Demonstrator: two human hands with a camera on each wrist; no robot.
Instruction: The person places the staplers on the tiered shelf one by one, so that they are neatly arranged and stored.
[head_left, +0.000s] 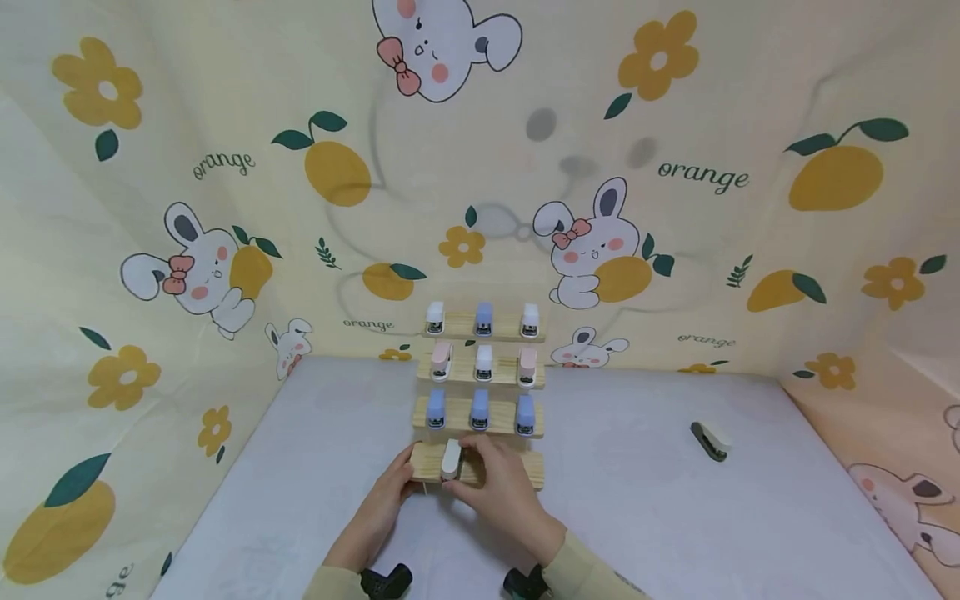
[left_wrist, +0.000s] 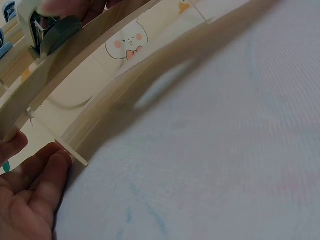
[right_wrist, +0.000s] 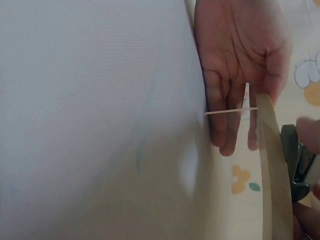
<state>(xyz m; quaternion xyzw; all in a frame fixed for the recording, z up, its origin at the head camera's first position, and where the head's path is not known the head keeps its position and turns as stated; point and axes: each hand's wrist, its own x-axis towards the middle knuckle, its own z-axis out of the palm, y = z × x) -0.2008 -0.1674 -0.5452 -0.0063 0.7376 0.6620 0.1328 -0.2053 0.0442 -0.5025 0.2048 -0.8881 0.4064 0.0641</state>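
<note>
My right hand (head_left: 501, 486) pinches a small stapler (head_left: 452, 459) with a white top and dark green base, thumb at its near end and fingers at its far end. It stands on the lowest board (head_left: 534, 471) of a tiered wooden rack, left of the middle. My left hand (head_left: 385, 502) is at that board's left end. In the right wrist view the left hand (right_wrist: 240, 65) has its fingers extended below the board, beside a thin clear support (right_wrist: 230, 111). In the left wrist view, its fingertips (left_wrist: 60, 155) are close to the support's lower end.
Higher boards carry more mini staplers: blue ones (head_left: 480, 410) in the third row, pink (head_left: 441, 361) and white (head_left: 483, 363) in the second, white and blue on top. Another white-and-green stapler (head_left: 708, 442) lies on the white cloth to the right. A printed curtain (head_left: 495, 167) hangs behind.
</note>
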